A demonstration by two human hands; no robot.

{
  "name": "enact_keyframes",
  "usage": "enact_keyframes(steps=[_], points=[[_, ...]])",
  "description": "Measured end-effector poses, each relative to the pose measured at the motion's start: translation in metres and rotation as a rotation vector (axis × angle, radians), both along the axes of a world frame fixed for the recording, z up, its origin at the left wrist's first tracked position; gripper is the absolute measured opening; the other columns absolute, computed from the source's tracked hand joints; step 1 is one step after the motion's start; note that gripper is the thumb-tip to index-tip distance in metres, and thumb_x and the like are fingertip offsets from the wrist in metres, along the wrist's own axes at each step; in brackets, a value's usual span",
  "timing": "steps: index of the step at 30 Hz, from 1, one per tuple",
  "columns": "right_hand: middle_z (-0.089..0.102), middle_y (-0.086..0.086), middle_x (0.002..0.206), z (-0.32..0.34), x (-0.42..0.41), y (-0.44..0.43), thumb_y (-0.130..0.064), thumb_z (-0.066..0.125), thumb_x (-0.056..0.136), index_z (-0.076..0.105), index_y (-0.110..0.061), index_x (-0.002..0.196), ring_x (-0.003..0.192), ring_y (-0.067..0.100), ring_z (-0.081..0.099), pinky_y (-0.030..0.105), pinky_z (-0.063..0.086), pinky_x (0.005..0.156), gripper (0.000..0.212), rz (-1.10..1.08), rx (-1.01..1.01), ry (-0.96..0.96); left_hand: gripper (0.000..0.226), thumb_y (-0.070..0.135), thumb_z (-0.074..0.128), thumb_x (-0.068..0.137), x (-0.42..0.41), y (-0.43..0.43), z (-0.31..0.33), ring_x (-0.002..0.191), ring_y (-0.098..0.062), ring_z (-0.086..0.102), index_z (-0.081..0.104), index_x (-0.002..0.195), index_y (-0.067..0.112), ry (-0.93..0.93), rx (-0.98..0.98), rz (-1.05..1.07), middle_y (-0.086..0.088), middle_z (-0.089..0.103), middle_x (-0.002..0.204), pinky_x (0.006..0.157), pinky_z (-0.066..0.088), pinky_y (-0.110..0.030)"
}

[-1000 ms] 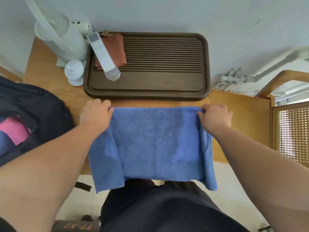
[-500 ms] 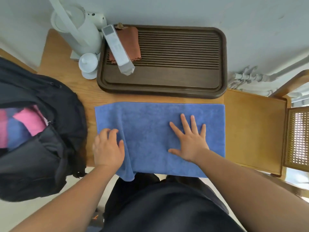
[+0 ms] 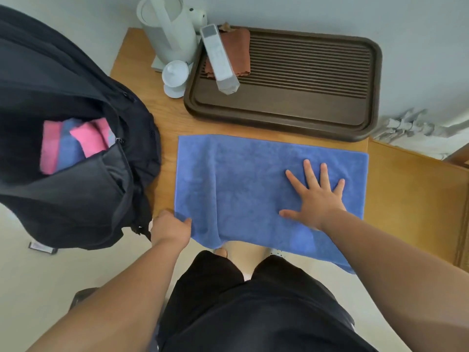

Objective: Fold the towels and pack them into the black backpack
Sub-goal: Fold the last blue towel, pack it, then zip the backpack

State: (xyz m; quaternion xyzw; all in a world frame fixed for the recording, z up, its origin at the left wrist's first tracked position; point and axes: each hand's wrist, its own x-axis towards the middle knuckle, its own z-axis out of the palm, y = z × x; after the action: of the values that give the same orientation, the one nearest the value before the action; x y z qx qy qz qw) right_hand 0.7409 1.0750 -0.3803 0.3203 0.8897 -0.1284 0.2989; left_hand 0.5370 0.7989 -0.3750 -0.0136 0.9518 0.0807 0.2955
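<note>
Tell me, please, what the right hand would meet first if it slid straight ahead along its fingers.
Past the far edge of the blue towel, the right hand would likely meet the near rim of the brown tray first.

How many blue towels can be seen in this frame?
2. The spread blue towel lies on the table, under the right hand; the packed blue towel sits in the black backpack between pink towels. More may be hidden inside.

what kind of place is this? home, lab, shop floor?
Probably a home or small office tea corner, not a lab. A white electric kettle and a lidded white cup stand beside a dark slatted tea tray on a small wooden table against a plain wall.
</note>
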Motion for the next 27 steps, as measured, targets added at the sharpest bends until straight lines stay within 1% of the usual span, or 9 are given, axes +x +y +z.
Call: enact_keyframes(steps=[1,3,6,9,12,16,18,22,27], points=[[-0.040,-0.005,0.158,0.001,0.000,0.000,-0.094,0.036,0.072,-0.029,-0.054,0.145,0.146,0.036,-0.033,0.073,-0.003,0.115,0.105,0.001,0.005,-0.005,0.019,0.028,0.066,0.091,0.000,0.001,-0.003,0.077,-0.030,0.059,0.059,0.091,0.011,-0.003,0.028,-0.034,-0.013,0.065,0.098,0.062,0.045,-0.035],[-0.036,-0.002,0.160,0.003,-0.002,-0.002,-0.092,0.037,0.073,-0.027,-0.052,0.148,0.148,0.037,-0.030,0.069,-0.004,0.117,0.106,0.003,0.020,-0.024,0.021,0.021,0.059,0.095,0.000,0.004,-0.005,0.068,-0.026,0.055,0.055,0.075,0.014,0.003,0.057,-0.100,-0.011,0.064,0.086,0.058,0.042,-0.032],[-0.031,0.003,0.162,0.009,-0.011,-0.014,-0.085,0.042,0.077,-0.020,-0.046,0.152,0.149,0.037,-0.027,0.065,-0.002,0.119,0.105,0.007,0.083,0.020,0.017,0.021,0.055,0.096,-0.009,0.010,0.002,0.063,-0.020,0.050,0.056,0.081,0.011,0.010,0.099,-0.083,-0.008,0.060,0.081,0.057,0.038,-0.032],[-0.029,0.002,0.163,0.012,-0.026,-0.036,-0.079,0.042,0.082,-0.015,-0.045,0.154,0.150,0.035,-0.025,0.063,0.001,0.120,0.098,0.074,0.054,0.108,0.014,0.020,0.055,0.094,-0.022,0.008,0.007,0.068,-0.025,0.050,0.049,0.084,0.012,0.030,0.184,-0.068,-0.005,0.054,0.077,0.061,0.041,-0.035],[-0.028,-0.002,0.163,0.007,-0.038,-0.054,-0.081,0.039,0.084,-0.010,-0.047,0.154,0.150,0.034,-0.024,0.064,0.002,0.119,0.093,0.058,-0.031,0.028,0.011,0.016,0.054,0.096,-0.031,-0.004,0.007,0.066,-0.024,0.051,0.044,0.091,0.015,0.050,0.193,-0.115,-0.007,0.056,0.080,0.055,0.037,-0.033],[0.011,0.002,0.164,0.011,-0.059,-0.065,-0.072,0.033,0.092,0.031,-0.038,0.146,0.151,0.038,0.004,0.062,0.014,0.117,0.064,-0.072,0.127,0.087,0.014,0.017,0.056,0.095,-0.041,-0.022,-0.002,0.077,-0.030,0.059,0.046,0.104,0.014,-0.010,0.096,-0.146,-0.011,0.060,0.089,0.059,0.044,-0.036],[0.023,0.005,0.157,0.016,-0.080,-0.069,-0.070,0.031,0.093,0.038,-0.032,0.141,0.148,0.038,0.012,0.061,0.016,0.116,0.062,-0.032,0.180,0.104,0.017,0.022,0.058,0.095,-0.043,-0.028,-0.006,0.081,-0.032,0.060,0.048,0.104,0.011,-0.028,0.085,-0.167,-0.010,0.061,0.091,0.064,0.048,-0.039],[0.019,0.005,0.162,0.026,-0.145,-0.089,-0.064,0.040,0.095,0.040,-0.031,0.145,0.150,0.033,0.011,0.053,0.018,0.118,0.060,0.221,0.077,0.229,0.020,0.029,0.060,0.096,-0.042,-0.035,-0.007,0.074,-0.024,0.058,0.052,0.088,0.012,-0.065,0.192,-0.177,-0.006,0.062,0.085,0.060,0.043,-0.033],[0.016,0.003,0.164,0.027,-0.232,-0.125,-0.058,0.034,0.100,0.023,-0.040,0.155,0.145,0.032,0.021,0.050,0.031,0.111,0.058,0.514,-0.053,0.245,0.014,0.018,0.060,0.094,-0.040,-0.044,-0.004,0.070,-0.018,0.054,0.046,0.090,0.017,-0.157,0.309,-0.211,-0.002,0.057,0.082,0.055,0.037,-0.030]])
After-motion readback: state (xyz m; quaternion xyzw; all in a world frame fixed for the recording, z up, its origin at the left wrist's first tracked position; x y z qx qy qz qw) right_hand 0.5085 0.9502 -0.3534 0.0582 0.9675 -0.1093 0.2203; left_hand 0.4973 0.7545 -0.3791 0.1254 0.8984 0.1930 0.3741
